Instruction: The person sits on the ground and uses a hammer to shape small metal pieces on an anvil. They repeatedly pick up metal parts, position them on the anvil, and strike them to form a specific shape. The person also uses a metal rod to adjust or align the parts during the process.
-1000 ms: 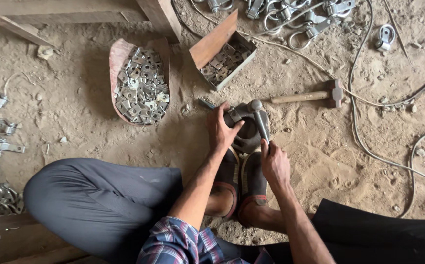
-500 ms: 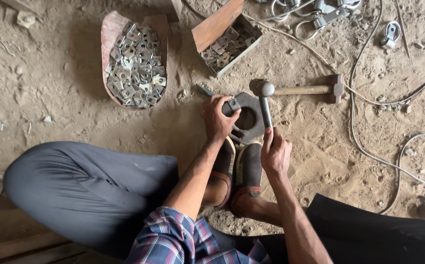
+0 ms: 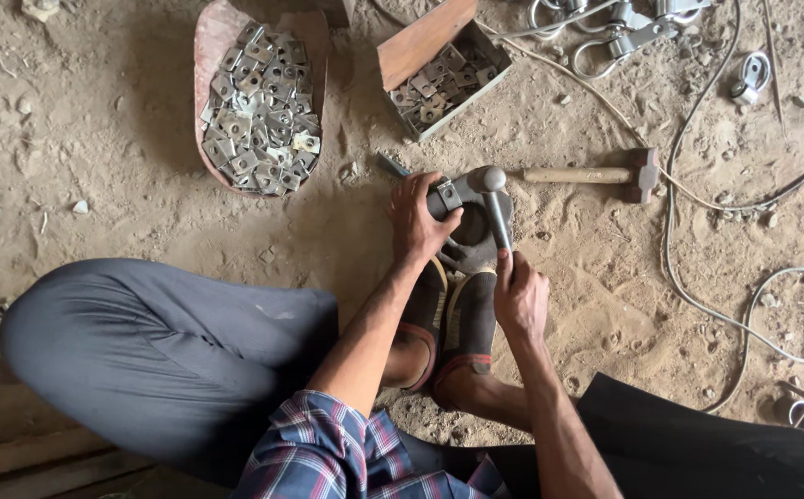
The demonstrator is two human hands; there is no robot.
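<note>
Fingers of the left hand (image 3: 418, 220) are curled down over a small metal bracket (image 3: 448, 196), pinning it on top of a round iron block (image 3: 476, 231) that sits on the sandy ground (image 3: 125, 194). The right hand (image 3: 520, 296) is closed tight around the handle of a metal hammer (image 3: 493, 199), and the hammer's rounded head sits right up against the bracket, pretty much touching it from what I can see. The block is just past the toes of the person's sandals (image 3: 448, 319), which are pressed together side by side right below it, so the whole thing is basically between the feet and the hands.

Just to the right of the block there's a second hammer with a wooden handle (image 3: 596, 174) lying flat in the dirt, nobody touching it. Up and to the left of the hands is a curved rusty tray (image 3: 210, 55) heaped with small flat metal plates (image 3: 259, 111). Next to that, closer to the top middle, is an open cardboard box (image 3: 420, 42) with more of the same kind of metal pieces inside. Top right has a bunch of shiny metal clamps (image 3: 624, 28) and some loose wire (image 3: 698, 277) snaking down the right side. The person sits on the ground with knees spread, grey trousers (image 3: 162, 351) and a plaid shirt (image 3: 337, 453) showing at the bottom.
</note>
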